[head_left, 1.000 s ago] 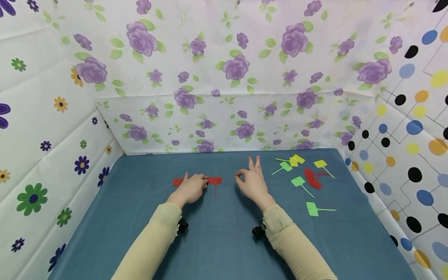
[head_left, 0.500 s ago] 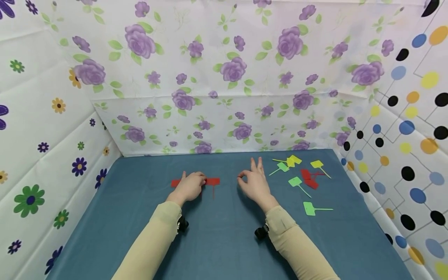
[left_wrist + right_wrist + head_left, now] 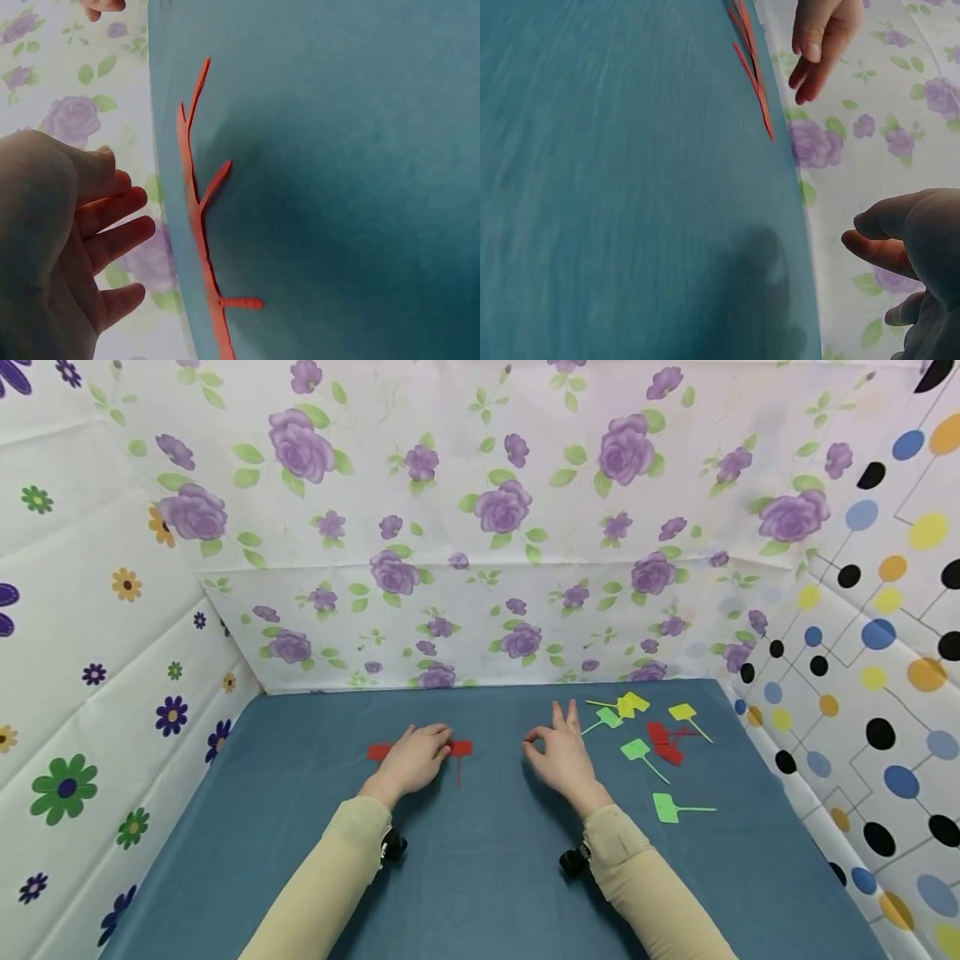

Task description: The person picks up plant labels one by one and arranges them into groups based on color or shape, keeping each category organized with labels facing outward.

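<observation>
Red flag-shaped tags with thin stems, like cable-tie labels [image 3: 460, 748], lie in a row at the middle back of the blue table. In the left wrist view the red tags [image 3: 196, 217] line up edge to edge, their stems sticking out to one side. My left hand [image 3: 414, 758] is just over this row and hides its middle in the head view; its fingers are loosely bent with nothing between them. To the right of the row hovers my right hand [image 3: 564, 760], thumb and index finger close together, other fingers extended, holding nothing.
More tags are scattered at the right: yellow tags [image 3: 682, 712], green tags [image 3: 664, 807] and overlapping red tags [image 3: 667, 753]. A floral cloth wall [image 3: 480, 635] stands behind the table [image 3: 480, 877], with patterned cloth on both sides.
My right hand has drifted to the right, away from the red row. My left hand has moved slightly right over the red tags, which stay in place.
</observation>
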The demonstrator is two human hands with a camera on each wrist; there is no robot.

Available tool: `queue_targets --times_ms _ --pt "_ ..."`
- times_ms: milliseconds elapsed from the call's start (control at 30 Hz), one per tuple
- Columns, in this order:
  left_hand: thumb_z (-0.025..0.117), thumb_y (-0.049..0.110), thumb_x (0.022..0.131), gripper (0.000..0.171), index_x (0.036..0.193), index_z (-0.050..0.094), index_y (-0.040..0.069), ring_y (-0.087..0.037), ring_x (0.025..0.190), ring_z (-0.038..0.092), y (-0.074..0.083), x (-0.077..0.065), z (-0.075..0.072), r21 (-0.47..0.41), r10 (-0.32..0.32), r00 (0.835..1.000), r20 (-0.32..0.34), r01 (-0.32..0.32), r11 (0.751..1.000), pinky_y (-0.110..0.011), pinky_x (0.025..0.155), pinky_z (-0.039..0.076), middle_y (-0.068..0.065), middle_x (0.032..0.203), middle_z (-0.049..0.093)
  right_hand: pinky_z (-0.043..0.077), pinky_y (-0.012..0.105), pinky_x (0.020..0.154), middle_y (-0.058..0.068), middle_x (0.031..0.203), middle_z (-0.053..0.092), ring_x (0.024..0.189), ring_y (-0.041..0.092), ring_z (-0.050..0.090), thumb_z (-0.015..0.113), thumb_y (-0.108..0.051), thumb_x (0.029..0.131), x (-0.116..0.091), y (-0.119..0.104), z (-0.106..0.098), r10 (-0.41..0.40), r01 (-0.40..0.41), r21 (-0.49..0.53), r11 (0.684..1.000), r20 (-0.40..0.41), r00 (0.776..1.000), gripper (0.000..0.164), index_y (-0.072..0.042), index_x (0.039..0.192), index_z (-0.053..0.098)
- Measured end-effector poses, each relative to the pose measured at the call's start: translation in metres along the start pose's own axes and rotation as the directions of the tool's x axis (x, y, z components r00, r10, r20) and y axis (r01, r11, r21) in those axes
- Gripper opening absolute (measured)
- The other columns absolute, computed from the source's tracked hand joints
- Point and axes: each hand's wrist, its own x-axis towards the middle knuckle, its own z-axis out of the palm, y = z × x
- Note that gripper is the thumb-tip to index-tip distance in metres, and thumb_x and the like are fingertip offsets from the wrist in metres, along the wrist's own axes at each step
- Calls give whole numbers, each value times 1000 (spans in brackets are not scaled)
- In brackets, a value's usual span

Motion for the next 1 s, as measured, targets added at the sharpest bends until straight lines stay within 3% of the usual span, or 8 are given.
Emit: queue_targets --times_ms 300,500,667,1000 --pt "53 29 105 55 154 39 8 -24 150 23 9 -15 9 14 70 993 97 -72 997 -49 122 11 -8 160 32 11 63 117 24 162 16 149 37 -16 69 -32 95 -13 28 -21 30 -30 -1 1000 23 999 14 -21 98 77" --pt "49 28 106 56 156 34 7 -26 151 19 25 -22 17 36 113 985 132 -118 992 -53 121 6 -9 162 26 17 70 112 26 162 15 148 39 -17 69 -32 95 -28 55 -40 81 -80 -17 997 39 996 17 -19 102 77" --pt "48 26 107 56 156 32 4 -27 151 18 36 -19 20 36 161 978 133 -167 985 -51 122 6 -11 163 25 19 74 108 28 161 14 148 41 -17 68 -32 96 -41 79 -53 123 -122 -23 992 27 992 20 -17 106 76" --pt "52 23 105 55 155 35 4 -29 150 22 33 -7 21 126 94 988 120 -109 986 -57 120 7 -12 161 28 24 77 103 31 160 13 148 42 -17 67 -31 96 -62 108 -69 160 -160 -25 987 2 987 24 -14 110 76"
